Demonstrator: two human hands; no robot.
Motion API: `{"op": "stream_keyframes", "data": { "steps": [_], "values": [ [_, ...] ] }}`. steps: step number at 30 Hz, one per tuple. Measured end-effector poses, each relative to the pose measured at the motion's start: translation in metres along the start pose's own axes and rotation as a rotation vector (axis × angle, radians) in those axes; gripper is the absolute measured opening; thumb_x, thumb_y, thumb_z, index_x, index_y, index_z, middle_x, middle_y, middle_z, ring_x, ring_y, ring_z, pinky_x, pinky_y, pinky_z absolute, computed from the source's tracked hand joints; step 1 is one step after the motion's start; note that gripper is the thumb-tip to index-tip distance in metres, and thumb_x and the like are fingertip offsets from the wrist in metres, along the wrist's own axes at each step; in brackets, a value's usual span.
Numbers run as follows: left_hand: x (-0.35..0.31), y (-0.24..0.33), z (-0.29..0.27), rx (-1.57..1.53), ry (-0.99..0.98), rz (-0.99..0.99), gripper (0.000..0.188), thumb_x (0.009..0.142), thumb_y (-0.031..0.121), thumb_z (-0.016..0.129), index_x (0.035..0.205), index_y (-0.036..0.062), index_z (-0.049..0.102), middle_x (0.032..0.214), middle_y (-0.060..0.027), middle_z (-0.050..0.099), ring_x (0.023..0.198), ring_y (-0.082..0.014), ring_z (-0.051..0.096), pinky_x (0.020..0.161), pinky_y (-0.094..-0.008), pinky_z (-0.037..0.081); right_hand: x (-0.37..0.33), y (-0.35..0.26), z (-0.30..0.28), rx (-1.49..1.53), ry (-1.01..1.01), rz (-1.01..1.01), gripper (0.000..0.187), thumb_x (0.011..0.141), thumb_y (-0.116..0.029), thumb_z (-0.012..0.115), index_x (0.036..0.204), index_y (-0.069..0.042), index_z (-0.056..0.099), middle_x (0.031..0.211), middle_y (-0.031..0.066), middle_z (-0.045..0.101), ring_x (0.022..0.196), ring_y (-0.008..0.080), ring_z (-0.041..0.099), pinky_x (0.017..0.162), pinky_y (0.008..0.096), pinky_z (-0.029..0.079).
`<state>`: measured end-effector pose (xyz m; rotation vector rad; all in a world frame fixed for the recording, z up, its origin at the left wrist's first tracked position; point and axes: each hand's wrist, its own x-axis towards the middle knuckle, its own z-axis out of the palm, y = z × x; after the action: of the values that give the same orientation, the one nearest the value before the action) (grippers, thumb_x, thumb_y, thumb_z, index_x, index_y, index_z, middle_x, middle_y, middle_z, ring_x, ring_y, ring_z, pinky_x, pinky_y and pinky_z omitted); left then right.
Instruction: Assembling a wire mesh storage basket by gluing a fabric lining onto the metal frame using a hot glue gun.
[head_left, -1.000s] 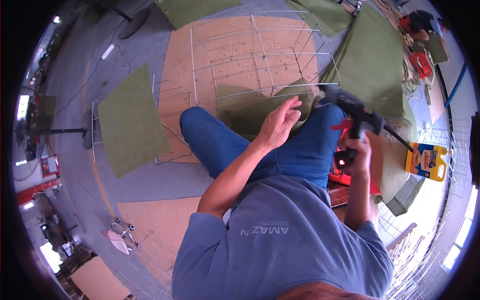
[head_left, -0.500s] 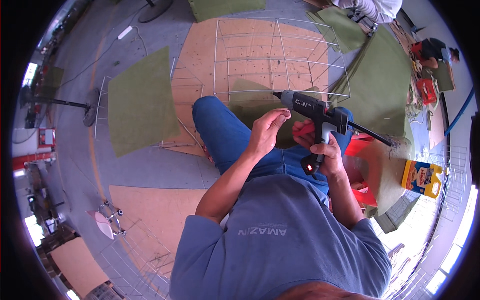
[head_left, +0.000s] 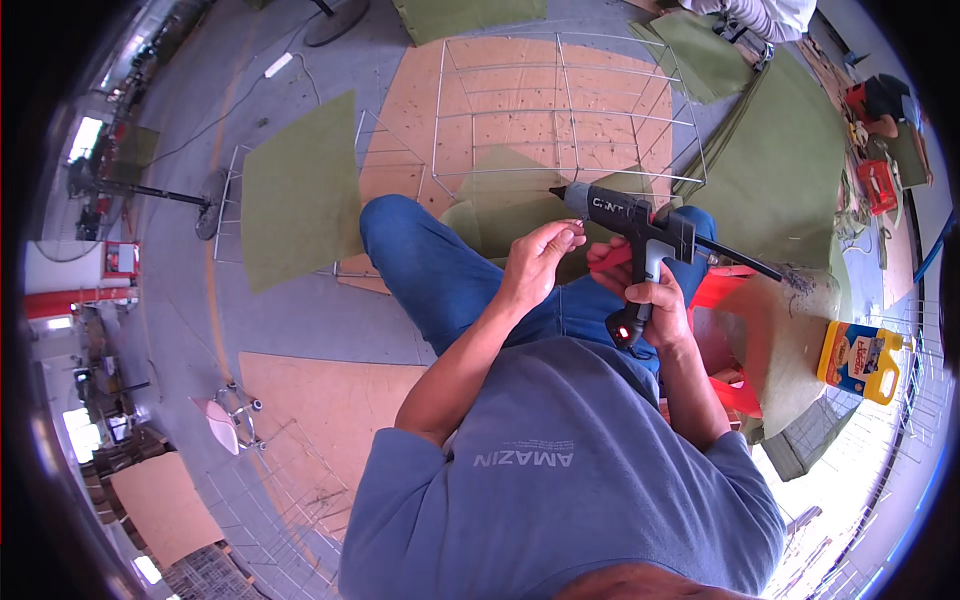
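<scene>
Grasping black-and-grey plastic glue gun (head_left: 632, 212) in right hand (head_left: 664, 306), likely to keep red trigger (head_left: 606, 262) reachable; pinching with left hand (head_left: 534, 262) (on what, cannot tell), with black nozzle (head_left: 561, 192) just beyond.

Right grip (head_left: 664, 308) holds glue gun (head_left: 622, 211) | left grip (head_left: 534, 262) — pinched near nozzle (head_left: 558, 191), contents unclear

Consists of a grey floor (head_left: 300, 320) with an orange line (head_left: 213, 290) down its left side, bearing a broad tan board (head_left: 410, 110) ahead of the knees, under a wire frame (head_left: 567, 100), and another tan board (head_left: 320, 385) at lower left. Also carries a white power strip (head_left: 279, 65) trailing its cord, a stand's round dark foot (head_left: 340, 27) close by and, near the lower-left board's edge, a pink-seated stool (head_left: 222, 425) on casters.
</scene>
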<state>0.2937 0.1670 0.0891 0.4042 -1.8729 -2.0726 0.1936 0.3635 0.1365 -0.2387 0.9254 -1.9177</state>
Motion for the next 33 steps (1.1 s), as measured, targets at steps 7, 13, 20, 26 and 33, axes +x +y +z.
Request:
{"op": "stream_keyframes", "data": {
  "steps": [7, 13, 20, 26, 33],
  "values": [
    [0.002, 0.006, 0.012, 0.053, -0.048, -0.007, 0.042, 0.112, 0.027, 0.052, 0.131, -0.0078, 0.064, 0.128, -0.0142, 0.070, 0.112, -0.0229, 0.071, 0.098, -0.0345, 0.056, -0.008, -0.007, -0.015, -0.008, -0.031, -0.041, 0.075, 0.071, 0.002, 0.063, 0.145, 0.005, 0.048, 0.140, 0.0252, 0.060, 0.138, 0.0357, 0.055, 0.122, 0.0488, 0.040],
    [0.011, 0.003, 0.020, -0.003, -0.103, -0.039, 0.042, 0.112, 0.028, 0.052, 0.132, -0.0069, 0.064, 0.123, -0.0144, 0.071, 0.110, -0.0224, 0.071, 0.097, -0.0345, 0.056, -0.017, -0.010, -0.021, -0.068, 0.026, -0.077, 0.075, 0.072, 0.001, 0.064, 0.145, 0.005, 0.048, 0.142, 0.0250, 0.059, 0.138, 0.0357, 0.055, 0.121, 0.0488, 0.041],
    [0.014, -0.008, -0.001, 0.005, -0.082, -0.142, 0.045, 0.113, 0.032, 0.048, 0.129, -0.0067, 0.066, 0.111, -0.0122, 0.072, 0.106, -0.0205, 0.072, 0.094, -0.0328, 0.056, 0.001, 0.004, -0.011, -0.082, 0.059, -0.026, 0.074, 0.073, 0.004, 0.062, 0.145, 0.004, 0.048, 0.140, 0.0242, 0.060, 0.137, 0.0347, 0.057, 0.120, 0.0477, 0.042],
    [0.010, -0.036, -0.030, -0.192, 0.070, -0.168, 0.043, 0.114, 0.031, 0.048, 0.125, -0.0072, 0.064, 0.107, -0.0115, 0.071, 0.101, -0.0186, 0.073, 0.088, -0.0306, 0.056, 0.039, 0.026, 0.002, -0.121, 0.052, 0.072, 0.072, 0.074, 0.007, 0.060, 0.144, 0.005, 0.049, 0.135, 0.0225, 0.063, 0.134, 0.0324, 0.059, 0.120, 0.0460, 0.043],
    [0.022, -0.048, -0.067, -0.283, 0.325, -0.114, 0.042, 0.114, 0.034, 0.045, 0.119, -0.0049, 0.060, 0.106, -0.0089, 0.065, 0.103, -0.0227, 0.073, 0.092, -0.0333, 0.058, 0.101, 0.049, 0.021, -0.333, -0.042, 0.163, 0.056, 0.078, 0.007, 0.063, 0.134, 0.004, 0.061, 0.134, 0.0157, 0.065, 0.129, 0.0274, 0.062, 0.118, 0.0431, 0.044]
  ]
}}
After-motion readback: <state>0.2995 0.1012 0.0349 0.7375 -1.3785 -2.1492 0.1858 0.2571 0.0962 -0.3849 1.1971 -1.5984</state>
